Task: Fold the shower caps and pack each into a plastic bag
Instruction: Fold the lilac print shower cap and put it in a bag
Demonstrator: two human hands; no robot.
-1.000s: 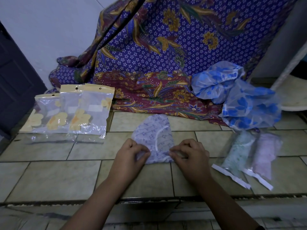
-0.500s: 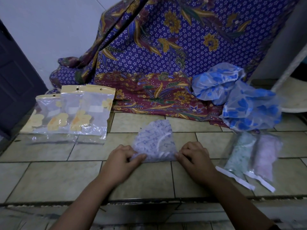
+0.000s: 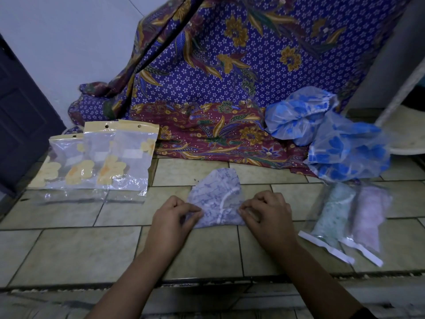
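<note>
Apart a touch go the hands, left hand [image 3: 171, 217] and right hand [image 3: 268, 212] each pinching a lower corner of the shower cap [image 3: 216, 192] on the tiled floor [image 3: 76, 247]: keep it taut, fold narrow enough for the plastic bags [image 3: 115, 162].

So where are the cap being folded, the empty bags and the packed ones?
shower cap [image 3: 218, 188], head view, on its printed upper half.
empty bags [image 3: 135, 171], head view, on the front bag's clear face.
packed bags [image 3: 333, 210], head view, on the green-filled bag's middle.

Glossy clear plastic bags [image 3: 103, 162] at left, thin crinkled lilac plastic shower cap [image 3: 217, 192] centre, matt glazed-tile floor [image 3: 69, 247], patterned cloth [image 3: 218, 88] behind.
</note>
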